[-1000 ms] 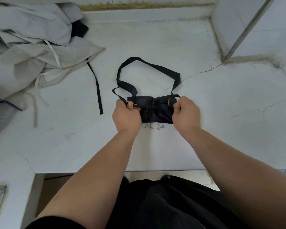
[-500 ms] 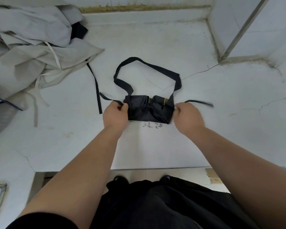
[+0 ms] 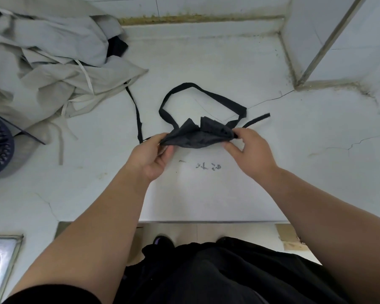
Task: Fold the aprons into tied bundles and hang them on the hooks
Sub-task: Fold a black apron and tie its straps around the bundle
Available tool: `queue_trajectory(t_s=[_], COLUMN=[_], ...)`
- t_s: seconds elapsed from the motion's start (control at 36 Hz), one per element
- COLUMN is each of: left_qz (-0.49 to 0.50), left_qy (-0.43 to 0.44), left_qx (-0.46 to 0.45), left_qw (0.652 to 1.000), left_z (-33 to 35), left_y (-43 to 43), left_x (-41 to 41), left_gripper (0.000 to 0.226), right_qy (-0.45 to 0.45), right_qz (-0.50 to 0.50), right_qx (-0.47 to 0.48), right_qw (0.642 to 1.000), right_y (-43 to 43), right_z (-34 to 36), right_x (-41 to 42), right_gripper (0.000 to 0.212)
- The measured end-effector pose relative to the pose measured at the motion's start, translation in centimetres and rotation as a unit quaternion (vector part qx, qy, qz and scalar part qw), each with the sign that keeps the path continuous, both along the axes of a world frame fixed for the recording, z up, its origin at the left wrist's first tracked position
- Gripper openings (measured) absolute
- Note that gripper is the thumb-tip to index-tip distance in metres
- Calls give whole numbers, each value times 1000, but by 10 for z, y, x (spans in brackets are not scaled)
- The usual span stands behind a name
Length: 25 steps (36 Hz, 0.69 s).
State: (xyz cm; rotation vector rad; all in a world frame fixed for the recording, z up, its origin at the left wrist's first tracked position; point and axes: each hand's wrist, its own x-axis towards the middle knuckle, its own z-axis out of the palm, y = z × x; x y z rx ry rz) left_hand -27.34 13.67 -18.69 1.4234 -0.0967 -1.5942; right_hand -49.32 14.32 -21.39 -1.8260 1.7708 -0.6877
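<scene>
While the black apron bundle (image 3: 198, 137) is sitting at frame centre, both hands are holding it. The left hand (image 3: 150, 155) is gripping the left end with its fingers curled under the cloth, and the right hand (image 3: 248, 150) is pinching the right end between thumb and fingertips

Long axis of the bundle is running left to right across the frame, one end in each hand, so neither hand is nearer. It is looking slightly raised off the white bench (image 3: 206, 198); cannot tell whether its underside is touching

Neck loop (image 3: 202, 98) is lying flat on the bench just beyond the bundle, toward the top of the frame. Right tie (image 3: 257, 119) is trailing out past the right hand. Left tie (image 3: 137, 115) is running from beside the left hand up toward the heap of grey aprons (image 3: 53, 62) in the upper left

Judgement: both ties are lying loose, so the tying step is looking unfinished. Each tie is lying on its own hand's side, and the coming move is likely turning on drawing them in across the bundle's short middle. No hooks showing
</scene>
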Motion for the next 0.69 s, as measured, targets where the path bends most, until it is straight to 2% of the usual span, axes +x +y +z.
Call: queue_trajectory(t_s=[0.08,0.14,0.22,0.31,0.36,0.44,0.5,0.61,0.69], left_qz=[48,70,12,-63,-69,-43,-64,-113,-137], left_qy=[28,31,-110,-265,-332,-340,-353,-356,-387], left_qx=[-2,-8,2,12,19,24,16,-44,-77], left_qw=[998,997,994,962,940,939,933,927,908], left_z=[9,15,16,7,2,2,3,8,7], left_y=[-3,-5,-6,-5,-4,2,6,12,16], left_x=[1,-1,-4,-7,-10,-18,-21,-23,-24], left_gripper=[4,7,17,19,19,33,37,37,53], right_qy=[-29,-22,-37,-74,-116,-214,-270,-292,-315], right_qz=[-28,-33,-42,-56,-71,-92,-119,-122,-128], right_qx=[-26,-35,10,70,111,176,199,193,185], right_qw=[999,999,998,993,984,957,935,929,922], right_y=[-4,-7,-14,-17,-15,-9,-7,-9,-8], right_z=[15,24,28,25,24,20,20,21,25], right_x=[6,10,12,14,16,23,27,34,41], right_gripper=[24,34,36,47,48,29,20,30,32])
